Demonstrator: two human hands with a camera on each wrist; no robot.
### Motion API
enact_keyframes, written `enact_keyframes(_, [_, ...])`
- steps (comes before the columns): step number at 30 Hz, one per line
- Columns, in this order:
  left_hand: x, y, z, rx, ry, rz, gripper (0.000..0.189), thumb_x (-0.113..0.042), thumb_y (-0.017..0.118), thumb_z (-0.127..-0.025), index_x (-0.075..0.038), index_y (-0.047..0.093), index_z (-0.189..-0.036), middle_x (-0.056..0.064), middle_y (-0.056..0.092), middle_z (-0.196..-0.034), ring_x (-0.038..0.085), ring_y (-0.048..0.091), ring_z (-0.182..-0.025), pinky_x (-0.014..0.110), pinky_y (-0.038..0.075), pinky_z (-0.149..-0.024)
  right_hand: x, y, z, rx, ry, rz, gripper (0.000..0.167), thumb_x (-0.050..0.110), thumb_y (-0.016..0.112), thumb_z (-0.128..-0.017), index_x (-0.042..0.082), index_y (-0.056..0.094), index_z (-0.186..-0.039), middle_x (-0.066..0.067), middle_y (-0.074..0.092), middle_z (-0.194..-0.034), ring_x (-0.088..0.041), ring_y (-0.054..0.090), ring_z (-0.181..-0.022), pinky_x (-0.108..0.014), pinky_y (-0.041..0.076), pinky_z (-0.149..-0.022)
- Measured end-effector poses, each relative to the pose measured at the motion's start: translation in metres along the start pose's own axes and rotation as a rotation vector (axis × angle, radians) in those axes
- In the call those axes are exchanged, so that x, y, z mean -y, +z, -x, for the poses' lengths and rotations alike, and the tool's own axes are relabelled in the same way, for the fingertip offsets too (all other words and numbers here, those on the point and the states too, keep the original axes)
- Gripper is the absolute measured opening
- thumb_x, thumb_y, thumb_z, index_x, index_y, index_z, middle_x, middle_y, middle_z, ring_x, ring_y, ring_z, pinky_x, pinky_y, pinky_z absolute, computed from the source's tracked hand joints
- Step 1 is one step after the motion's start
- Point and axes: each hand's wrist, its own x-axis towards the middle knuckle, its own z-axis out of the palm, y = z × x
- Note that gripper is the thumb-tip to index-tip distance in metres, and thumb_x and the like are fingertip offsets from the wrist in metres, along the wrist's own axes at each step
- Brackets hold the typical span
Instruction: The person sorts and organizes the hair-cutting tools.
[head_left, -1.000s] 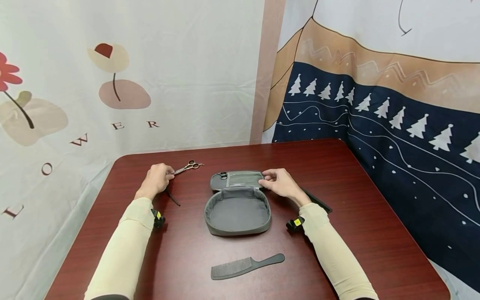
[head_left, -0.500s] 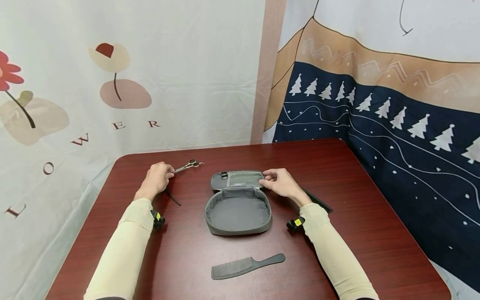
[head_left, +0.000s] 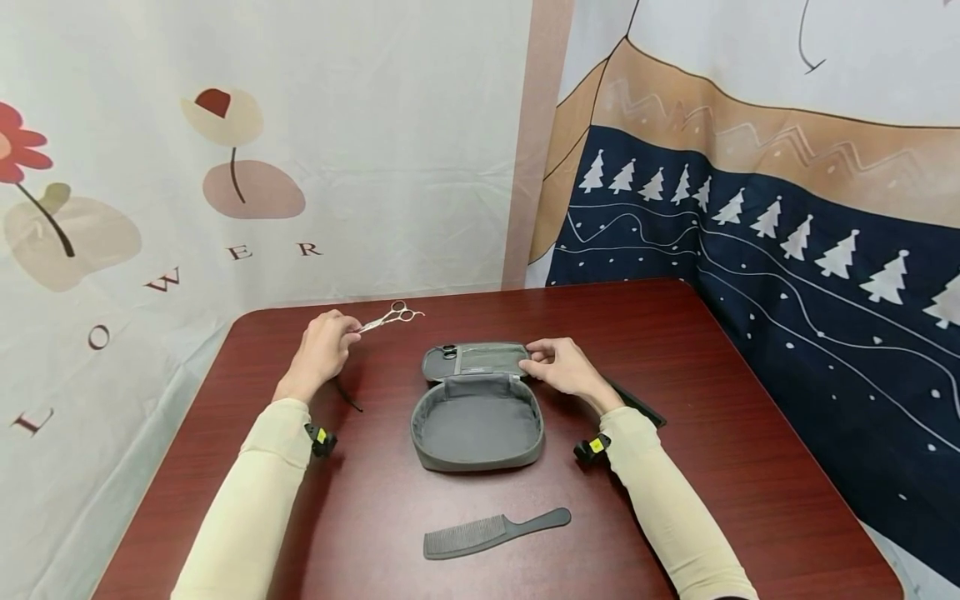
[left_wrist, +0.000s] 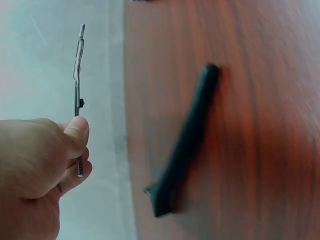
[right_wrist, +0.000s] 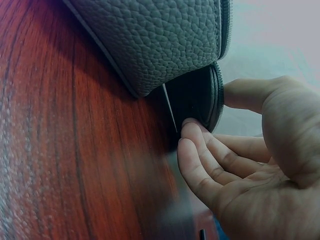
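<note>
My left hand (head_left: 322, 354) pinches a pair of silver hair scissors (head_left: 392, 314) by the blades, the finger loops pointing away to the right. They are off the table in the left wrist view. Below that hand lies a slim black tool (left_wrist: 187, 140), blurred and partly covered in the head view. An unzipped grey zip case (head_left: 480, 463) stands mid-table, its lid (head_left: 491, 358) folded back. At the lid's right edge, my right hand (head_left: 566, 372) grips the rim between thumb and fingers. A small dark-looped item (head_left: 448, 352) sits at the lid's left end.
In front of the case a grey comb (head_left: 465, 537) lies on the dark red table (head_left: 360, 517). A long black object (head_left: 637, 402) lies beside my right wrist, partly hidden by it. Printed curtains (head_left: 405, 167) hang behind the table's far edge.
My left hand has moved up and to the right with the scissors, away from the black tool. The right hand stays at the lid; case and comb have not moved.
</note>
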Motion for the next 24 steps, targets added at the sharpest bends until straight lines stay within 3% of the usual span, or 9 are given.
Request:
enact_keyframes(10, [-0.039,-0.012,-0.005,-0.120,0.055,0.075,0.012,0.003,0.074,-0.104,0.008,0.079,-0.113,0.028,0.076,-0.113,0.050,0.070,-0.113,0.064,0.057,-0.100,-0.001,0.000,0.000,0.007,0.004,0.008,0.055,0.033,0.079,-0.105,0.001,0.071,-0.149,-0.021,0.078,-0.132,-0.031,0.078,-0.119,-0.048,0.065,-0.105])
enact_keyframes(18, [-0.067,-0.017,-0.007,-0.237,0.110,0.107,0.010,0.004,0.078,-0.100,0.007,0.080,-0.110,0.024,0.076,-0.106,0.047,0.070,-0.104,0.060,0.057,-0.093,-0.001,0.000,0.001,0.003,0.011,0.023,0.055,0.035,0.078,-0.106,0.003,0.071,-0.149,-0.019,0.079,-0.133,-0.030,0.079,-0.119,-0.050,0.064,-0.106])
enact_keyframes(24, [-0.088,-0.020,-0.006,-0.292,0.143,0.125,0.010,0.002,0.081,-0.098,0.004,0.081,-0.108,0.022,0.076,-0.104,0.045,0.071,-0.101,0.058,0.058,-0.089,0.001,0.000,0.001,-0.070,-0.016,0.081,0.054,0.041,0.078,-0.106,0.004,0.074,-0.145,-0.013,0.083,-0.121,-0.025,0.080,-0.108,-0.046,0.065,-0.100])
